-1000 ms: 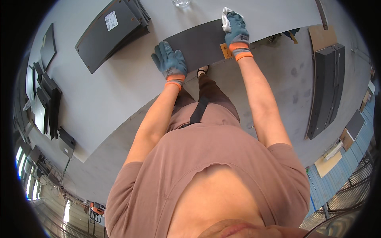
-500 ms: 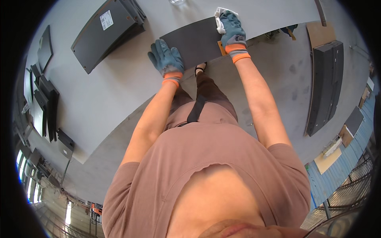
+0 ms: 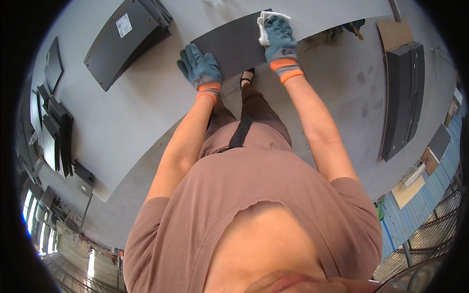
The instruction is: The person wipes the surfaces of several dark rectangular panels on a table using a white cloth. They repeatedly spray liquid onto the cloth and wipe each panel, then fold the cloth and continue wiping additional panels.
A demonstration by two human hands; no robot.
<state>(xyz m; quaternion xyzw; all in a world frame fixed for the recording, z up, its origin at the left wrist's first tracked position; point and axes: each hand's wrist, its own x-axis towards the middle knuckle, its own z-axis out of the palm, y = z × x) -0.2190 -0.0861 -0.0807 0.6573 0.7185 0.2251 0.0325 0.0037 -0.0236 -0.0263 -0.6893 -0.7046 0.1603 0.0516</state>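
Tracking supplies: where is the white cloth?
In the head view, the cloth is right of top centre, under the right hand at the right end of the dark panel.

Under the gloves at the top centre, the dark grey panel (image 3: 229, 41) looks like smooth painted metal with a matt face, and the white cloth (image 3: 264, 29) is soft, creased fabric. The left glove (image 3: 199, 66) and right glove (image 3: 280, 39) show a matt, rubbery teal coating (their cuffs look knitted), while the label (image 3: 123, 25) at upper left looks like paper on matt grey stacked panels (image 3: 110, 56).
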